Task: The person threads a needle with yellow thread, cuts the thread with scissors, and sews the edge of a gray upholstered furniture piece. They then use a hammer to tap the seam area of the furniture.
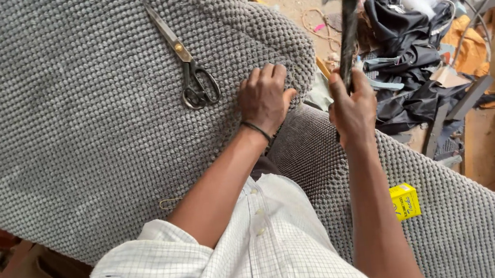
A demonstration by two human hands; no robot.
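Hammer [348,28] stands raised over the grey knobbly upholstery fabric [71,115], its dark handle clamped in the right hand [353,108], fingers wrapped tight. Left hand [264,96] presses flat on the fabric's rounded edge, fingers together. Scissors [189,65] lie closed just beside that hand. A small yellow box [405,200] sits on the lower cushion; black cloth scraps [406,59] clutter the floor beyond.

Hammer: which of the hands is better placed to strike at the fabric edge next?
Right, probably. The right hand already grips the hammer, raised head-up, above the grey fabric. The left hand lies flat on the fabric's edge beside the scissors, pinning it.
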